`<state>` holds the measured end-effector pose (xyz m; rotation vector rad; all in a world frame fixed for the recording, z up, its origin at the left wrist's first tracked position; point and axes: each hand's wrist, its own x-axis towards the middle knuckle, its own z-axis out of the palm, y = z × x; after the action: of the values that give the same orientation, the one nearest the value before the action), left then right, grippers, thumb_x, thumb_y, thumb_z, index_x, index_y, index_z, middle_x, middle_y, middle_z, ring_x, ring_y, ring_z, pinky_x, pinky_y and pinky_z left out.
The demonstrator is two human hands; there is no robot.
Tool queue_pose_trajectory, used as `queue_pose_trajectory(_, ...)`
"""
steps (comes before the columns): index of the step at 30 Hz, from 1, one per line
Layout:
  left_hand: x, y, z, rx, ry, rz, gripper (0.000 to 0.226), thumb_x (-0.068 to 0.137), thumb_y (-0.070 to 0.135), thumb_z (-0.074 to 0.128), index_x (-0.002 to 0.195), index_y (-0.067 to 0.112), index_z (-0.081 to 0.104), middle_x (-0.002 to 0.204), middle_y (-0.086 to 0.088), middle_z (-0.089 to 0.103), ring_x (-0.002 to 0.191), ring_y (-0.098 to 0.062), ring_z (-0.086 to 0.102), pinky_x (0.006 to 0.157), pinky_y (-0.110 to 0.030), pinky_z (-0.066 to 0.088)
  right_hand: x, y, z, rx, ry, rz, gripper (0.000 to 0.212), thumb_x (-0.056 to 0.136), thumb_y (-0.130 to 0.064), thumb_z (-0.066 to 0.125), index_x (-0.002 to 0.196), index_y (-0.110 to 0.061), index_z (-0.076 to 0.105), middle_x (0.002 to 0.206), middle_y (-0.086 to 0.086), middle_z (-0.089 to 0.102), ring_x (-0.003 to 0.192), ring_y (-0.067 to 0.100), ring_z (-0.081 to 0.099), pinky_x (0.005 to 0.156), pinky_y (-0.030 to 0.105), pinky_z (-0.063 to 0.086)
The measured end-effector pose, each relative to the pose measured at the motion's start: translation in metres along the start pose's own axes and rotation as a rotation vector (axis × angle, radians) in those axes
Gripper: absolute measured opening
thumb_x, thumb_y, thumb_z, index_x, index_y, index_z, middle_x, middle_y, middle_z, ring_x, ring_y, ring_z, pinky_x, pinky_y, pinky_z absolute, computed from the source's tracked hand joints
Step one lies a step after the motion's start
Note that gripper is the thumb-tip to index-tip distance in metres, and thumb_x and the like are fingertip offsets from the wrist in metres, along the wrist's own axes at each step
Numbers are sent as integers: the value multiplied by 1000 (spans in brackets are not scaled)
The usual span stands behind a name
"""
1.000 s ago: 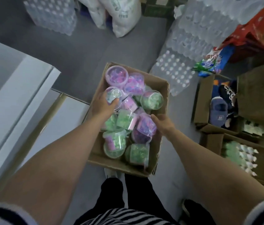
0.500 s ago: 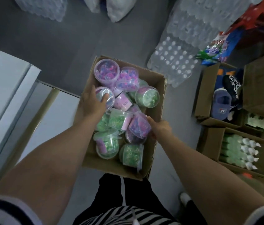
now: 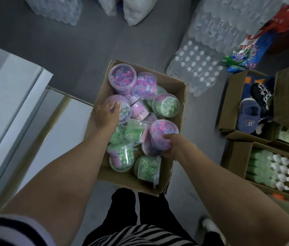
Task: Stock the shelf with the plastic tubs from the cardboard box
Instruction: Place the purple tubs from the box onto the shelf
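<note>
Clear plastic is slick: inside the cardboard box (image 3: 174,96), your left hand (image 3: 105,115) grips one purple tub (image 3: 118,109) and your right hand (image 3: 177,148) another (image 3: 163,134); lifting both together risks dropping one onto the jumbled tubs.

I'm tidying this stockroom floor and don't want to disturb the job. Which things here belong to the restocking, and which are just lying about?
Part of the job:
- cardboard box of plastic tubs
- purple tub in the left hand
- purple tub in the right hand
- white shelf

Lying about:
- water bottle packs
- box of slippers
- box of green bottles
- white sacks
</note>
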<state>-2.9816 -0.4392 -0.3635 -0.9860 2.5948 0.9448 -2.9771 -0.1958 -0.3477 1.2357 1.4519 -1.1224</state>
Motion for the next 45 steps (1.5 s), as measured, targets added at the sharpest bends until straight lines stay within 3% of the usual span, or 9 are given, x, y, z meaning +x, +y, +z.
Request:
queue_pose_trajectory(6, -19, -10, 3, -330, 78, -93, 39, 94, 46, 52, 98, 8, 59, 91, -3, 60, 87, -26, 59, 71, -28, 38, 5, -14, 4, 109, 76, -138, 91, 70, -28, 83, 145, -6, 37, 134, 22, 51, 114, 42, 59, 94, 54, 52)
queue_pose_trajectory(9, -21, -17, 6, -353, 111, -67, 47, 94, 46, 51, 119, 6, 56, 106, -7, 64, 100, -31, 62, 77, -32, 47, 9, -11, 3, 239, 51, -189, 95, 49, -24, 86, 134, -8, 47, 120, 22, 59, 98, 43, 67, 83, 57, 57)
queue_pose_trajectory(12, -19, -24, 20, -326, 2, -118, 68, 91, 57, 45, 148, 21, 31, 137, -13, 54, 120, -33, 54, 98, -42, 46, -7, -7, 2, 318, 16, -229, 69, 64, -17, 82, 124, -7, 51, 114, 23, 63, 95, 41, 69, 84, 56, 57)
queue_pose_trajectory(16, -8, -29, 39, -237, -156, -145, 70, 82, 72, 31, 146, 44, 25, 126, -11, 61, 110, -34, 60, 97, -44, 47, -9, -6, 1, 366, 13, -243, 66, 61, -14, 82, 120, -5, 54, 113, 24, 64, 95, 42, 69, 82, 57, 58)
queue_pose_trajectory(21, 18, -25, 47, -308, -115, -241, 82, 72, 76, 21, 139, 36, 41, 134, -8, 56, 117, -34, 55, 100, -49, 44, 18, -4, -4, 409, -23, -247, 98, 34, -22, 90, 126, -10, 57, 118, 19, 67, 97, 40, 70, 85, 52, 58)
queue_pose_trajectory(27, 35, -24, 53, -366, -263, -111, 82, 70, 80, 30, 143, 44, 25, 152, 1, 37, 134, -21, 42, 110, -46, 36, -9, -10, -2, 474, -65, -272, 71, 60, -17, 85, 124, -9, 57, 115, 19, 69, 99, 39, 70, 89, 52, 57)
queue_pose_trajectory(31, 40, -13, 56, -422, -151, -182, 91, 66, 85, 31, 142, 34, 33, 139, -4, 52, 123, -29, 53, 102, -51, 43, -11, -14, -5, 510, -59, -256, 78, 57, -15, 86, 128, -8, 55, 117, 20, 68, 99, 39, 70, 86, 52, 58)
queue_pose_trajectory(39, 23, 11, 53, -256, -243, -206, 77, 85, 61, 50, 151, 31, 22, 146, -11, 45, 126, -36, 49, 104, -44, 42, -21, -21, -7, 495, -65, -239, 53, 77, -9, 78, 125, -4, 56, 113, 21, 68, 95, 36, 71, 68, 39, 63)
queue_pose_trajectory(45, 3, 0, 92, -510, -350, -356, 64, 80, 71, 40, 131, 34, 53, 133, -8, 57, 116, -32, 56, 99, -49, 48, -23, -26, -15, 466, -65, -243, 48, 79, -11, 77, 123, -5, 58, 113, 17, 67, 89, 30, 70, 60, 32, 60)
